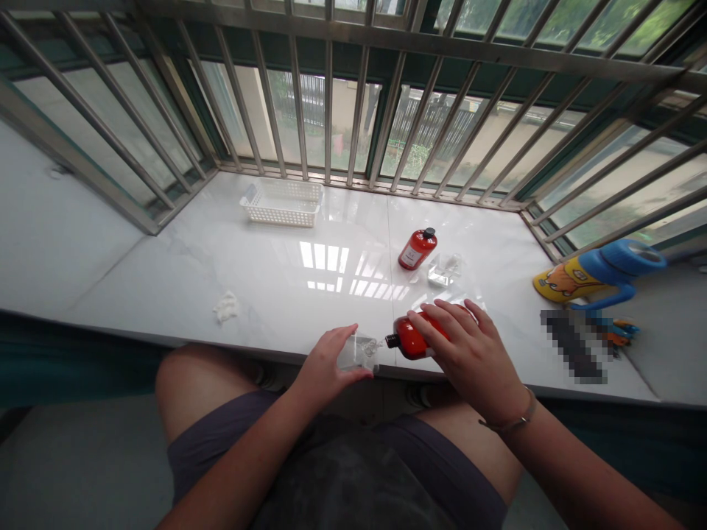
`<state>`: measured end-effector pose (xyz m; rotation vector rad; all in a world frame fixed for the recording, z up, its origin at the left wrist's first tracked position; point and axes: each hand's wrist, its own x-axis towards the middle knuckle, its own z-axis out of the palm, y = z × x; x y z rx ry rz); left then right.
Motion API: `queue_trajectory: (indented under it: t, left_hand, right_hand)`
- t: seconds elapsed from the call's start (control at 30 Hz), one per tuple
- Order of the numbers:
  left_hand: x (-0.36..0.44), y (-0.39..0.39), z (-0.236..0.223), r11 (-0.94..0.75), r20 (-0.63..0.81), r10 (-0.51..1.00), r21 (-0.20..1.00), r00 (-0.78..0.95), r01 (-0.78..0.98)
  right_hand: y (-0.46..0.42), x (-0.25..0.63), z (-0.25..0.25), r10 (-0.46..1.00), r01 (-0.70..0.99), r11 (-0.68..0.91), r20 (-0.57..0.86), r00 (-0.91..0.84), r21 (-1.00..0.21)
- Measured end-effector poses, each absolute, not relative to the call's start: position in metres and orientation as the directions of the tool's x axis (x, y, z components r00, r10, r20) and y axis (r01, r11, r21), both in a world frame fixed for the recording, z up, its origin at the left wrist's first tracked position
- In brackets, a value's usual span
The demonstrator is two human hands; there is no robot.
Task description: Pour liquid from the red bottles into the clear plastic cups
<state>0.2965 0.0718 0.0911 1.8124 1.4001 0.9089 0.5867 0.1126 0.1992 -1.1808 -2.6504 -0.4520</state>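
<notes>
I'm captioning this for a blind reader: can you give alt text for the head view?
The right hand tips an uncapped red bottle toward a small clear container held by the left hand at a white sill's edge. Beyond stand another red bottle and a white basket.

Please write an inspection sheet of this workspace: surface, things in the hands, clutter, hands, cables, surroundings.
Surface: white glossy sill, reflecting the window.
Things in hand: red bottle tilted on its side, uncapped neck pointing at a small clear container.
Clutter: second red bottle, capped, lying farther back; another clear container beside it; white basket; white wad; blue and yellow toy-like item at right.
Hands: left hand holds the clear container; right hand grips the tilted bottle.
Cables: nothing seen.
Surroundings: metal window bars, greenery outside.
</notes>
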Motion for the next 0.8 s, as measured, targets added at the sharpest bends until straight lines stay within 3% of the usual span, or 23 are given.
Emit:
queue_trajectory:
  t: [0.8]
  left_hand:
    - [0.2962,0.0718,0.0939,-0.208,0.128,0.974,0.830,0.186,0.518]
  right_hand:
    - [0.1126,0.5877,0.2077,0.678,0.744,0.628,0.310,-0.667,0.227]
